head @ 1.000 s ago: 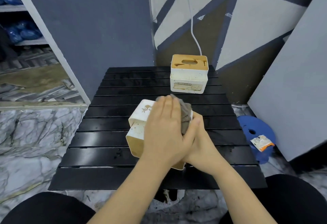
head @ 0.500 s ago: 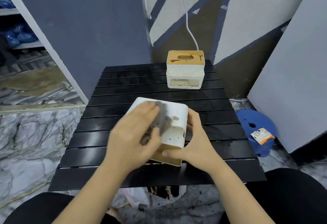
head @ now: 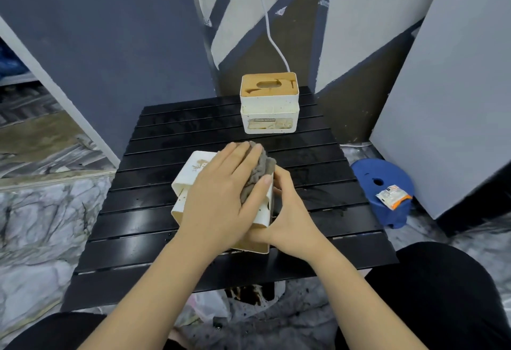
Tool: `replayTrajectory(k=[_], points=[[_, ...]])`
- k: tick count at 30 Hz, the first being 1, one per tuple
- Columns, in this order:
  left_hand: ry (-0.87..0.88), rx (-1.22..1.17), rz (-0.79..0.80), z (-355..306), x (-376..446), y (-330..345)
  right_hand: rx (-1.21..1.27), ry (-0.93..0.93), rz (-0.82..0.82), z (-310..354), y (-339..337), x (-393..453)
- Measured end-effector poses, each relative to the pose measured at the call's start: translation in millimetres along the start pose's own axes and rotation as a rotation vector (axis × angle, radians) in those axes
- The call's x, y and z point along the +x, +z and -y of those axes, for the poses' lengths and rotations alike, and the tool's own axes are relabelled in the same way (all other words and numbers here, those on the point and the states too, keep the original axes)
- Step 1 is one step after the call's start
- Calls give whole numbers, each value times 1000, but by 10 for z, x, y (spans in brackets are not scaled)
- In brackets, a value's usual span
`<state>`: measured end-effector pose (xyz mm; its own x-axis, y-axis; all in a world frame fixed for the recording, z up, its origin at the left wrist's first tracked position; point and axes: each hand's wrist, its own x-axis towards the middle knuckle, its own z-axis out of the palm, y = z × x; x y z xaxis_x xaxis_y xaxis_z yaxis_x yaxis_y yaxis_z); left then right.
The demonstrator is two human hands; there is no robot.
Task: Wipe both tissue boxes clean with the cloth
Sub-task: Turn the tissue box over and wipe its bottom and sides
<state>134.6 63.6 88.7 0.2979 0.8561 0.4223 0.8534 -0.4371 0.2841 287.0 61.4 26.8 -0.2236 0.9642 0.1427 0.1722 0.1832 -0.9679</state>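
Observation:
A white tissue box (head: 193, 175) lies tipped on its side in the middle of the black slatted table (head: 154, 228). My left hand (head: 221, 197) presses a grey cloth (head: 261, 167) flat against the box's upper face, toward its far right corner. Against the box's right side rests my right hand (head: 290, 217), gripping it and holding it steady. A second white tissue box (head: 269, 111) with a wooden slotted lid stands upright at the table's far edge, untouched.
A blue plastic stool (head: 384, 183) with a small packet (head: 392, 196) on it stands on the floor to the right. Grey boards lean against the walls on both sides. A white cable (head: 269, 31) hangs down behind the far box. My knees are at the table's near edge.
My left hand has swept the cloth from the box's near left part up to its far right corner. The right hand has kept its hold on the box.

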Motion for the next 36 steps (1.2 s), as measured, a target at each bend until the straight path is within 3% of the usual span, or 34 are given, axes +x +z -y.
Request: replayTrajectory(k=[3,7,10,16,23,25,28,36], points=[[143,-58,-20,55,-149,-20,16,-10,1,-21,-9,1],[288,54,-172,250,-460,41,14,-16,6,-55,-8,5],[204,117,-265,464,-717,119,2,-15,27,-86,-18,24],[-164,36,-343,612,-1058,179,-15,-19,49,-136,-31,41],[-69,135,-411,480,-968,218,-52,-16,60,-129,-46,67],[-3,126,-368,465,-926,166,-62,-12,61,-120,-52,73],[32,119,-168,439,-760,4,-76,-18,67,-97,-59,83],[-168,212,181,206,-372,-315,-62,-17,107,-25,-80,113]])
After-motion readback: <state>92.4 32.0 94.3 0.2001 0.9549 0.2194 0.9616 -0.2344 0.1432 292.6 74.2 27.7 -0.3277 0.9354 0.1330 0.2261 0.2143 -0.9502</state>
